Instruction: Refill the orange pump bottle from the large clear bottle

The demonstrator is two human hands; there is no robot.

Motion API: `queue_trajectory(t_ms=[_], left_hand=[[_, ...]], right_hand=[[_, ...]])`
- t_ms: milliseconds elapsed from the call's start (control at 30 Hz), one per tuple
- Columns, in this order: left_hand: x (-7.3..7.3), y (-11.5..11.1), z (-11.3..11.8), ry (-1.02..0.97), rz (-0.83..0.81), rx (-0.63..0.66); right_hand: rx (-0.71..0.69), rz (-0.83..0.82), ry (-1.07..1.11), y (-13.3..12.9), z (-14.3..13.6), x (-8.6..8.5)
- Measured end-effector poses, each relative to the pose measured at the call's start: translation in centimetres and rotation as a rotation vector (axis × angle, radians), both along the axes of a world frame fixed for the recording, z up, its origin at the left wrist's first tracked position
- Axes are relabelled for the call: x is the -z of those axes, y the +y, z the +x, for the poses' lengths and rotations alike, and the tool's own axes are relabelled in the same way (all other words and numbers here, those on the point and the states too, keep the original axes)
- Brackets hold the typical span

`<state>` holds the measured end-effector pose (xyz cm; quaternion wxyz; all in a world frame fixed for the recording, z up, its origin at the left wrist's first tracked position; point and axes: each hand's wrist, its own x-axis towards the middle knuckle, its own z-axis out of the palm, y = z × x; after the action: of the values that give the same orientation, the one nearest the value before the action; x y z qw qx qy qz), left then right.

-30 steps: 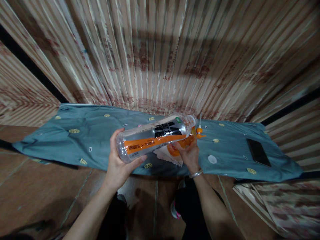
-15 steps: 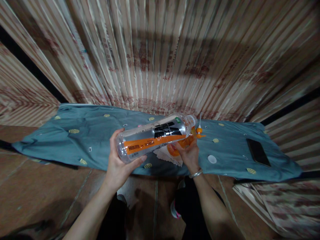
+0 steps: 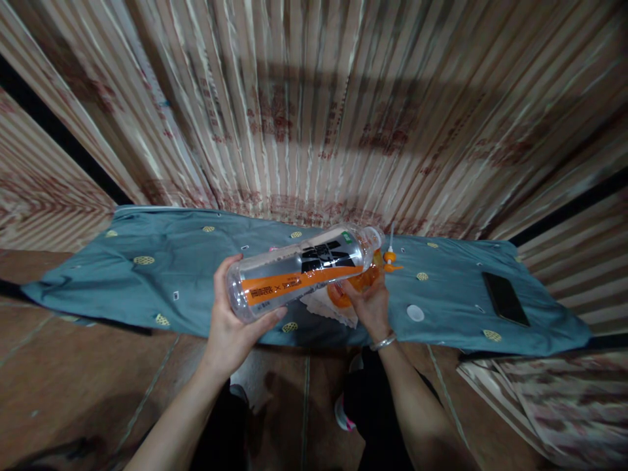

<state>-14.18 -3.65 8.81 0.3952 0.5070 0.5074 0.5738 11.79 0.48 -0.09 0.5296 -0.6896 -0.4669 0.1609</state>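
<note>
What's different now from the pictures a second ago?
Nothing has visibly moved, been picked up or let go; only the whole view has shifted slightly. The left hand still holds the tilted clear plastic bottle, and the right hand still holds the orange bottle. The orange pump top, round white cap and smartphone stayed put on the cloth.

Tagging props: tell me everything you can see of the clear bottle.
The clear bottle looks like shiny plastic, with a rounded base and narrow neck. Its label is silvery, with an orange band, black lettering and a small green patch. The left hand grips the base end, holding it nearly sideways above the teal cloth, neck pointing right and away from the person. It overlaps the orange container in view; contact there and any contents can't be told.
</note>
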Motion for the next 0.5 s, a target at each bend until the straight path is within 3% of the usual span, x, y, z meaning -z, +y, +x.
queue_trajectory(t_ms=[500], left_hand=[[-0.19, -0.09, -0.06, 0.008, -0.02, -0.002]], right_hand=[[-0.036, 0.018, 0.016, -0.03, 0.08, 0.38]])
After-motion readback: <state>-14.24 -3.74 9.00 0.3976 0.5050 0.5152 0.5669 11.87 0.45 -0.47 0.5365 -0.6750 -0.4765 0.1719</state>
